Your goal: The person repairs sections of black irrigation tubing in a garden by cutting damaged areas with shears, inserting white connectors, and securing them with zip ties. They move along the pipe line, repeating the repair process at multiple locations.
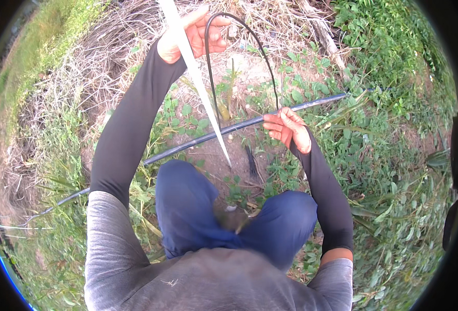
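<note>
A thin black tube [266, 56] stands up in a tall loop between my hands. Its left leg runs down to a thicker black pipe [179, 149], which lies slantwise along the ground in front of my knees; whether they are joined I cannot tell. My right hand [295, 133] pinches the tube's right end between thumb and fingers, just above the pipe. Farther off, my left hand [197, 39] has its fingers apart, and the tube crosses in front of them. A long white tapering strip [203, 96] passes over my left wrist, its point in front of the pipe.
Dry stalks [73, 72] are heaped at the far left, and a dead branch [324, 33] lies at the back. Leafy green plants [394, 46] crowd the right side. Bare soil [208, 158] shows between my blue-trousered knees [182, 202] and the pipe.
</note>
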Demonstrator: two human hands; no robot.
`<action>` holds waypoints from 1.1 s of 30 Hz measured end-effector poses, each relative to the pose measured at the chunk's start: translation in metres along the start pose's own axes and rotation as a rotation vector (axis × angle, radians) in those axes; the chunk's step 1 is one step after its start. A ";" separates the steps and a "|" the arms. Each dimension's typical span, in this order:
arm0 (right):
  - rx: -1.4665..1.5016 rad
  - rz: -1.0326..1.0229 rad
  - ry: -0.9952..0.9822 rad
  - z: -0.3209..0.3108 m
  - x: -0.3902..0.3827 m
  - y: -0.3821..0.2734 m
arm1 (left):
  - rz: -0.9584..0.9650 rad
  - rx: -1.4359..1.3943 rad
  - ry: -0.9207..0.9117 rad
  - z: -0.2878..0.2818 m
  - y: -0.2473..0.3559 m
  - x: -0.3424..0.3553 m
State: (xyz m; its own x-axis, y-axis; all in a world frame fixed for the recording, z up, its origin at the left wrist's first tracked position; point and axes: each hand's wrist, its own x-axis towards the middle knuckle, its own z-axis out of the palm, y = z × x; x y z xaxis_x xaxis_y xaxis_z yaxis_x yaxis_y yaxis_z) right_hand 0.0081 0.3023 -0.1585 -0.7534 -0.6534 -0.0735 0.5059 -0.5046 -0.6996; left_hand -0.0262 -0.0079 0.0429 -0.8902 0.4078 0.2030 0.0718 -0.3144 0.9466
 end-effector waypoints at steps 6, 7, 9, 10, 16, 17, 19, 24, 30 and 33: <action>0.240 -0.417 -0.164 0.087 0.045 -0.070 | 0.039 0.222 -0.073 0.041 0.042 -0.006; 0.343 -0.479 -0.135 0.101 0.051 -0.087 | 0.062 0.296 -0.089 0.038 0.046 -0.013; 0.262 -0.487 -0.004 0.101 0.056 -0.122 | 0.057 0.300 -0.138 0.038 0.043 -0.025; 0.272 -0.382 0.091 0.086 0.063 -0.129 | 0.065 0.274 -0.138 0.044 0.038 -0.035; 0.122 -0.166 0.206 0.094 0.056 -0.073 | 0.099 0.234 -0.226 0.054 0.038 -0.052; 0.113 -0.153 0.207 0.095 0.058 -0.071 | 0.112 0.227 -0.265 0.050 0.036 -0.052; 0.100 -0.138 0.207 0.098 0.068 -0.073 | 0.170 0.215 -0.334 0.037 0.033 -0.055; -0.488 0.185 0.342 0.093 0.068 -0.041 | 0.148 0.137 -0.117 0.032 0.045 -0.054; -0.446 0.201 -0.067 0.069 0.036 -0.012 | 0.216 -0.043 -0.089 0.026 0.051 -0.045; -0.192 0.157 -0.260 0.055 0.013 -0.012 | 0.237 -0.136 0.083 0.018 0.051 -0.056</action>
State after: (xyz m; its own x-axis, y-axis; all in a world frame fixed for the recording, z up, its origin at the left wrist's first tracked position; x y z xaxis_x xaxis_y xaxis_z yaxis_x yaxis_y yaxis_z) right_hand 0.0158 0.2690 -0.1117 -0.5282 -0.8487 -0.0252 0.5005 -0.2872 -0.8167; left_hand 0.0352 -0.0313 0.0848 -0.8898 0.2397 0.3882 0.2263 -0.5071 0.8317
